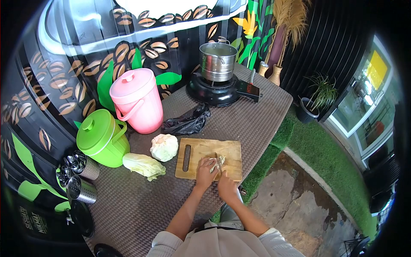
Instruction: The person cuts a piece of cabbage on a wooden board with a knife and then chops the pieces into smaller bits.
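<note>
A wooden cutting board (233, 147) with a slot handle lies near the table's front edge. Over its lower middle, my left hand (206, 170) is closed with curled fingers on a pale vegetable piece (212, 169), mostly hidden under them. My right hand (227, 185) grips a knife (220, 166) at the board's lower edge, its blade close beside the left fingertips. Thin pale shreds (221, 159) lie just past the blade. Left of the board sit a round cabbage (164, 147) and a napa cabbage (144, 166).
A metal pot (218, 62) stands on a black portable stove (213, 91) at the back. A black plastic bag (187, 121), a pink lidded bucket (139, 103) and a green one (102, 139) line the wall side. Cutlery holders (82, 189) stand at left on the woven-pattern table (141, 205).
</note>
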`<state>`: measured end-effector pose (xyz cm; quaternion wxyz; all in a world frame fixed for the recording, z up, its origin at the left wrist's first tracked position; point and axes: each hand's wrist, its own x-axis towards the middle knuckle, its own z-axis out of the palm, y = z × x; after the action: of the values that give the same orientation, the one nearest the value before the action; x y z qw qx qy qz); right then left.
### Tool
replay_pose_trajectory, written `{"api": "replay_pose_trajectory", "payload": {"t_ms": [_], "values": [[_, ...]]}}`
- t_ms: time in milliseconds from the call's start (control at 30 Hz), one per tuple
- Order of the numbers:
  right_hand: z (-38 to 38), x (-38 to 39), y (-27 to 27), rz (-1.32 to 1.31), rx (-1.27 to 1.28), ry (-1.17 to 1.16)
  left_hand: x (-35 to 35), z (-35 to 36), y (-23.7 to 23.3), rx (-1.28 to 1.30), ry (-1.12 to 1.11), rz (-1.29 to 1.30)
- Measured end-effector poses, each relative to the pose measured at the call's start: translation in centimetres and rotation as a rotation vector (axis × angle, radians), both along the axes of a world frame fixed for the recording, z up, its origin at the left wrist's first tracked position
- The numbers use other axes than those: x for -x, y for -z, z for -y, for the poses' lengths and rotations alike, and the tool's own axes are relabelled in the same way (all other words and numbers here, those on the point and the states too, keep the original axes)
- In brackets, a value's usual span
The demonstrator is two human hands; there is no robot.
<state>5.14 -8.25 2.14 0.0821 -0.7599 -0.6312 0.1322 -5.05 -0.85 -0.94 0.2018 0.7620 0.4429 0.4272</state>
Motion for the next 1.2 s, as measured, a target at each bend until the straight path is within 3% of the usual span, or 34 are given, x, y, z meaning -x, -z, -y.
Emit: {"api": "replay_pose_trajectory", "payload": {"t_ms": [67, 233, 333, 467, 567, 633, 767, 933, 1067, 1133, 1200], "values": [[-0.2, 0.2, 0.8, -0.022, -0.031, 0.087, 0.0, -0.1, 0.0, -0.023, -0.003, -0.019], [-0.3, -1.6, -3.0, -0.09, 0.007, -0.017, 0.0, 0.1, -0.3, -0.001, -0.012, -0.001], [0.5, -0.5, -0.5, 0.042, -0.012, -0.03, 0.0, 0.0, -0.3, 0.013, -0.001, 0.006], [-1.0, 0.1, -0.4, -0.052, -0.022, 0.079, -0.1, 0.1, -0.4, 0.02, -0.003, 0.01], [-1.2, -1.2, -1.3, 0.008, -0.049, -0.084, -0.1, 0.3, -0.5, 0.044, -0.007, 0.001], [0.1, -1.0, -2.6, -0.004, -0.007, -0.069, 0.0, 0.1, -0.4, 0.019, -0.019, -0.03], [0.3, 0.3, 0.5, 0.033, -0.085, 0.074, 0.0, 0.0, -0.4, -0.031, -0.008, -0.039], [-0.5, -1.7, -3.3, -0.015, 0.016, -0.091, 0.0, 0.2, -0.4, 0.012, -0.011, 0.003], [0.5, -0.6, 0.1, 0.1, 0.046, -0.097, 0.0, 0.0, -0.3, 0.013, -0.009, -0.029], [-0.2, 0.2, 2.7, 0.142, -0.324, -0.005, -0.1, 0.1, -0.3, 0.008, 0.002, -0.038], [-0.6, -1.2, 0.5, 0.084, -0.178, -0.093, 0.0, 0.2, -0.6, 0.033, -0.005, -0.034]]}}
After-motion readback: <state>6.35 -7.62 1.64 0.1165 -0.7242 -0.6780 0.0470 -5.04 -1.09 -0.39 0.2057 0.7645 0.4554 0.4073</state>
